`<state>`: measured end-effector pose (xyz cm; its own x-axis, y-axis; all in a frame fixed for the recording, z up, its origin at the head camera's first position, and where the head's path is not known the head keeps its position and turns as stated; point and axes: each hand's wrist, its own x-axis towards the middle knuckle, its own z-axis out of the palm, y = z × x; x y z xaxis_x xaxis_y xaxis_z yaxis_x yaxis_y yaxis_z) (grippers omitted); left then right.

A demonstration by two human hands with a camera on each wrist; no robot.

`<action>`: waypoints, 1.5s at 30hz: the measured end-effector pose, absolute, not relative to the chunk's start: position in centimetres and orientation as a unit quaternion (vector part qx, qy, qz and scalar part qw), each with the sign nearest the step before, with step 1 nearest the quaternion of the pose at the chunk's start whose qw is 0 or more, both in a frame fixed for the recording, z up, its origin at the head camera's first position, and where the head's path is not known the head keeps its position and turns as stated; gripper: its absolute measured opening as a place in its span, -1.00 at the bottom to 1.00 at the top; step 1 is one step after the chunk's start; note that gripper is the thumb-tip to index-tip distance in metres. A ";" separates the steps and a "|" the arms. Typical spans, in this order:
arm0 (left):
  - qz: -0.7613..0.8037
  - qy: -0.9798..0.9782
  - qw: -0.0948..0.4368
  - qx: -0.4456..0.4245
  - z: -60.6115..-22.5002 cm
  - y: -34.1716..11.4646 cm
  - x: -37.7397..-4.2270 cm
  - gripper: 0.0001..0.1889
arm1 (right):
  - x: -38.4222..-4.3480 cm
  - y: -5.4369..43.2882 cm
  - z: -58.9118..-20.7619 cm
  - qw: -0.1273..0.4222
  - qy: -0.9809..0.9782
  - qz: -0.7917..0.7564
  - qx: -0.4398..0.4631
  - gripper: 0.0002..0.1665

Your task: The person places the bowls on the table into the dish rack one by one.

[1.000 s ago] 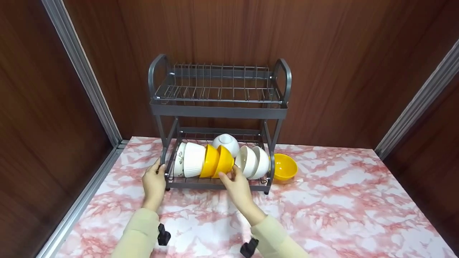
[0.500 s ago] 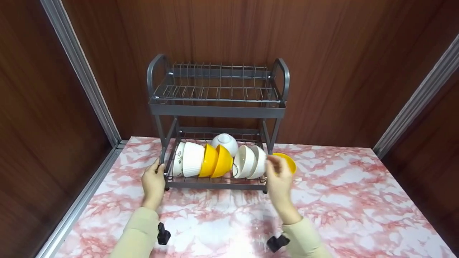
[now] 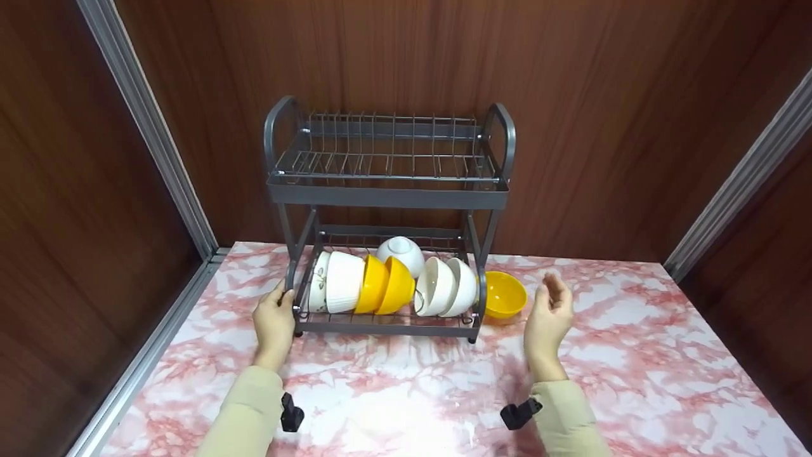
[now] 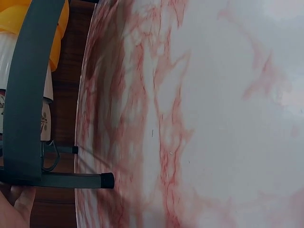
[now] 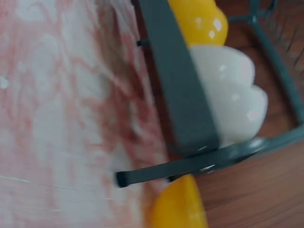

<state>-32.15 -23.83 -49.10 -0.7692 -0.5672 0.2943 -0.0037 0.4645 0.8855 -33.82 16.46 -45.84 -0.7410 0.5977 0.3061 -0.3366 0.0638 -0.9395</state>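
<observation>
A grey two-tier dish rack (image 3: pixel 388 198) stands on the table. Its lower tier holds a row of tilted bowls: a leaf-patterned bowl (image 3: pixel 318 283), a ribbed white bowl (image 3: pixel 344 283), two yellow bowls (image 3: pixel 394 285) and two white bowls (image 3: pixel 460 289). Behind them a white bowl (image 3: pixel 401 255) lies upside down. At the rack's left side my left hand (image 3: pixel 273 325) grips the lower post; some fingers are hidden behind it. Another yellow bowl (image 3: pixel 505 296) sits upright on the table, right of the rack. My right hand (image 3: pixel 549 322) is just right of this bowl, loosely bent and holding nothing.
The upper tier (image 3: pixel 387 155) has wire plate dividers. Pink-and-white marbled covering (image 3: pixel 634 355) spreads over the table. Brown wood-grain panels (image 3: pixel 602 127) with metal corner strips (image 3: pixel 736 184) rise at the back and both sides.
My right hand has left the front yellow bowl in the rack and moved right, past the white bowls, to beyond the loose yellow bowl. The left hand stays at the rack's post.
</observation>
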 end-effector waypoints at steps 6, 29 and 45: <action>-0.487 -0.805 0.288 0.178 -49.1 -23.8 -32.2 -0.65 | -35.3 17.5 -48.7 0.245 -0.663 0.682 -0.189 -0.44; -0.488 -0.803 0.299 0.169 -49.2 -23.8 -32.1 -0.65 | -38.6 16.1 -51.2 0.077 -0.693 0.645 -0.313 -0.51; -0.505 -0.793 0.291 0.178 -49.4 -23.9 -32.3 -0.65 | -38.5 16.3 -50.8 -0.019 -0.522 0.769 -0.369 -0.84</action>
<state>-32.32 -23.91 -49.35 -0.7671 -0.5763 0.2818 0.0125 0.4258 0.9048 -38.46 16.33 -50.83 -0.7275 0.3563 -0.5863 0.4140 -0.4535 -0.7893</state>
